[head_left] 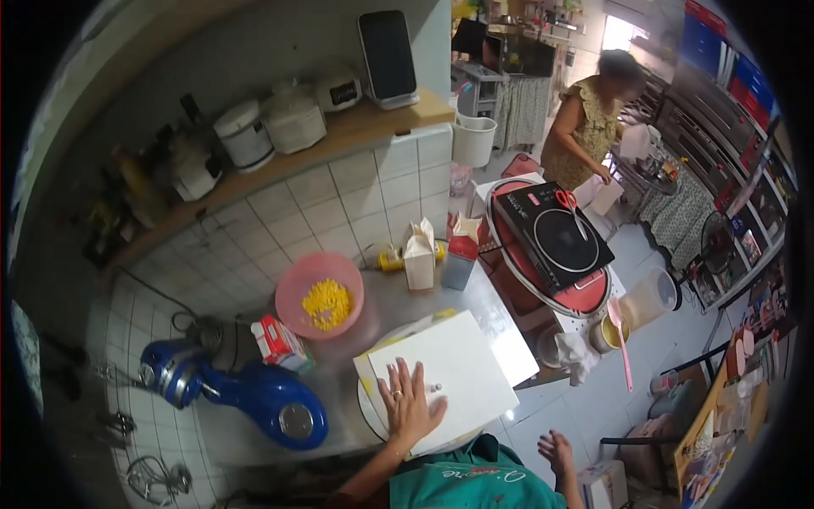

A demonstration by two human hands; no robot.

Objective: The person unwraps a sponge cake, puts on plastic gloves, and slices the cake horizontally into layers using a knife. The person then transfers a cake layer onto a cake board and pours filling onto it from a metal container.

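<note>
My left hand [409, 405] lies flat with fingers spread on a white board or box top [475, 365], which has a small round spot near its middle. Under the board, a rounded edge with some yellow peeks out; what it belongs to is mostly hidden. My right hand [556, 453] hangs in the air beside my green apron [458, 479], its fingers loosely bent and apart, holding nothing. Close to the board are a pink bowl [292, 297] with yellow cubes [328, 304] in it, a red and white box [278, 339] and a blue stand mixer [271, 403].
Two cartons, one white [419, 261] and one red and blue [460, 257], stand by the tiled wall. An induction cooker [543, 237] with red scissors [566, 200] on it stands to the right. A pink spatula [623, 348] leans from a container. Another person [585, 127] works farther back.
</note>
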